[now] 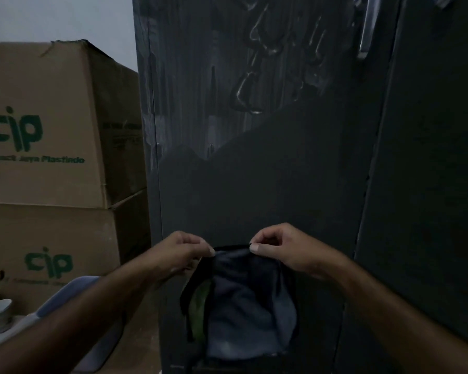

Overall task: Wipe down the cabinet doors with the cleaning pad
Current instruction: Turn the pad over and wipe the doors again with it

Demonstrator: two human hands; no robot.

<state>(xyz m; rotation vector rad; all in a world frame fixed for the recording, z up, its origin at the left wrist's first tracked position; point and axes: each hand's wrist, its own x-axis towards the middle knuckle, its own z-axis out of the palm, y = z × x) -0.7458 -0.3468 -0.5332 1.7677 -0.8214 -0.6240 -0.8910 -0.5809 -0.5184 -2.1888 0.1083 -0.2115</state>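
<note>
Left hand (183, 252) and right hand (278, 248) both pinching the top edge of the pad (243, 306), one at each corner, close together. Pad hanging limp below the hands, blue-grey with a green patch on its left. Directly behind, dark cabinet door (254, 171), streaked wet above. Left of the hands, stacked boxes (52, 157).

We counted two hands (184, 252) (278, 249), one cleaning pad (249, 306), two cardboard boxes (52, 125) (49, 255), two cabinet doors (254, 171) (430, 157).
</note>
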